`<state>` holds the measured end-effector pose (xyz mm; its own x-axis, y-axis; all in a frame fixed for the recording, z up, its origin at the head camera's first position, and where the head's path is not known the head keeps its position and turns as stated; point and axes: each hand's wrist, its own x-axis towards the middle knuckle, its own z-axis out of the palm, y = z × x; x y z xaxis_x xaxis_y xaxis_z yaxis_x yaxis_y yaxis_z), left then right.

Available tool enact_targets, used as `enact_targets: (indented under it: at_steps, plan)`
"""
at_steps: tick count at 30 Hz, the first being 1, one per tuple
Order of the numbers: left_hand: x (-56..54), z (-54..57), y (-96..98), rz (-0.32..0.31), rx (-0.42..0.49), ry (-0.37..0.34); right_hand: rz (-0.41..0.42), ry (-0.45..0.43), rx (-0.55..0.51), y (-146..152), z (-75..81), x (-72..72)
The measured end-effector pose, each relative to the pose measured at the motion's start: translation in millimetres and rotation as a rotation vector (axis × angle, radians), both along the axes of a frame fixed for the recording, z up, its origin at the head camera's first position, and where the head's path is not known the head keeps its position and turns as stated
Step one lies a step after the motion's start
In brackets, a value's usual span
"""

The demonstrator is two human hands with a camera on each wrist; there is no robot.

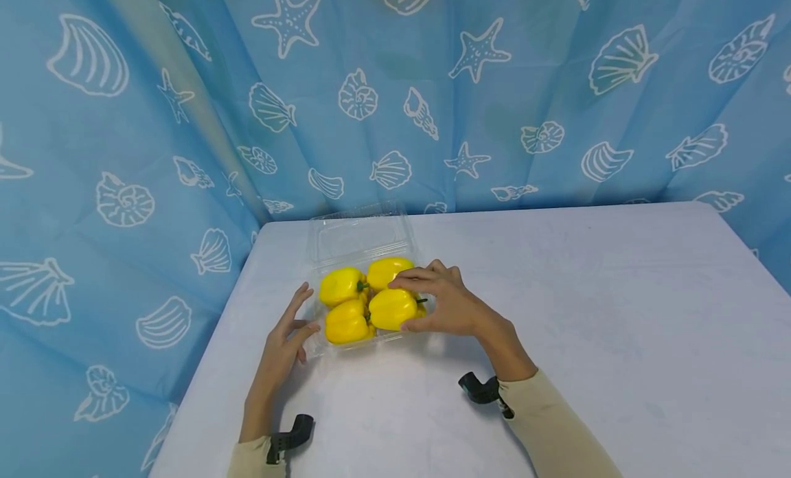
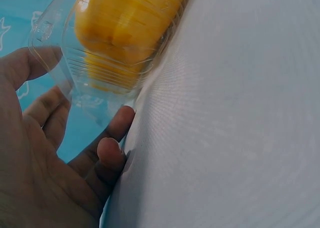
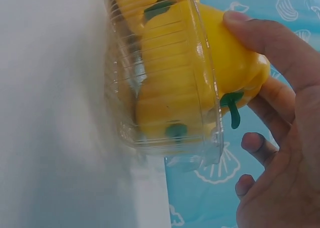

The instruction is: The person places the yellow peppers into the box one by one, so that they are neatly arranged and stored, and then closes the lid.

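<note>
A clear plastic clamshell box sits on the table with several yellow bell peppers in it, green stems showing. My right hand holds the front-right yellow bell pepper between thumb and fingers. From the right wrist view, this held pepper stands partly above the box's rim, over other peppers seen through the wall. At the box's left side is my left hand, its fingers loosely spread. In the left wrist view, its fingertips lie right at the box's ribbed left wall.
Behind the peppers, the clear lid lies folded back toward the table's far edge. A white cloth covers the table. Blue curtains with shell and starfish prints hang behind and at the left.
</note>
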<state>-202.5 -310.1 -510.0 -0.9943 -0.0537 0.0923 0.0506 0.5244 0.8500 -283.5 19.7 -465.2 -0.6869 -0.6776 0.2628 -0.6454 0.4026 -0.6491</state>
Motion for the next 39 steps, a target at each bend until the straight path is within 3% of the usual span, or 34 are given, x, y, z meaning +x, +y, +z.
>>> enact_targets:
  at_steps: [8, 25, 39]
  plan:
    - [-0.3, -0.4, 0.1, 0.0, -0.013, 0.006, -0.019, 0.005, -0.042, 2, -3.4, -1.4]
    - [-0.3, 0.5, -0.3, -0.012, -0.019, 0.01, -0.055, -0.025, 0.005, 2, -16.7, -7.1]
    - [-0.5, -0.8, 0.3, 0.014, -0.027, -0.024, -0.067, 0.034, 0.007, 6, -22.6, -8.0]
